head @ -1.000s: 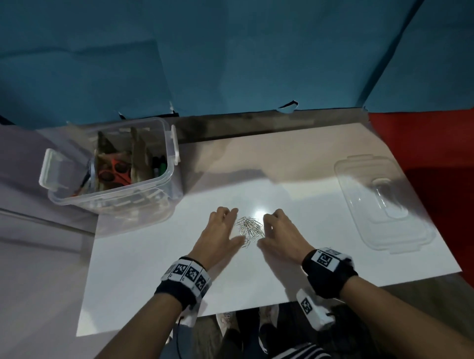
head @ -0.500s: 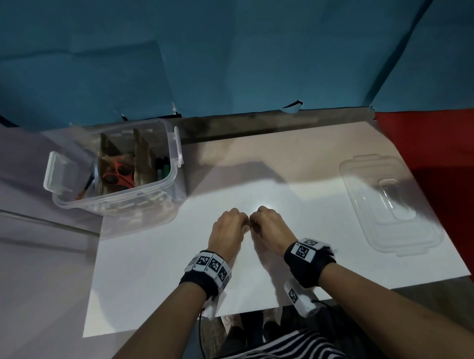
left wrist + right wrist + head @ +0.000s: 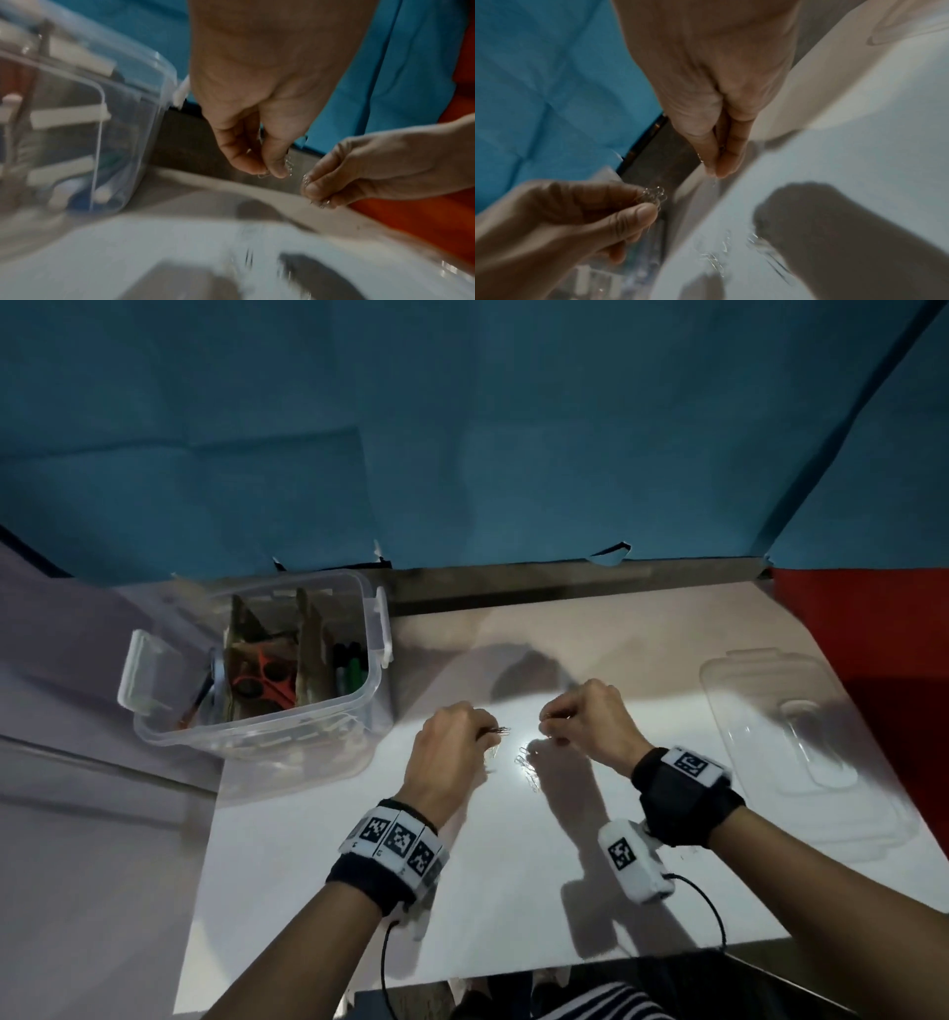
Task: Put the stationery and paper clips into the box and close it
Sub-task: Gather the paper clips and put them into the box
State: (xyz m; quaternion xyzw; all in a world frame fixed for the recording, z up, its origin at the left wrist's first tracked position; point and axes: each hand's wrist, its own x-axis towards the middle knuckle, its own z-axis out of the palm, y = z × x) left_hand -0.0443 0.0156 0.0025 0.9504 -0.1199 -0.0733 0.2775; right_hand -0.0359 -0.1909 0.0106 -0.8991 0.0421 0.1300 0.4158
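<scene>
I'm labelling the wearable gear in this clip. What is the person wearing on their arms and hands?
Both forearms are bare, with no gloves. The left hand has a black wristband ringed by white square-code tags; the right hand has a black wristband with a tag on top. A white tagged camera block hangs under the right wrist, trailing a black cable.

1. A makeshift recording setup, not a lived-in room: blue paper sheets (image 3: 462, 428) (creased, torn at the bottom) screen the back.
2. A white board (image 3: 513, 865) covers the table (image 3: 513, 590).
</scene>
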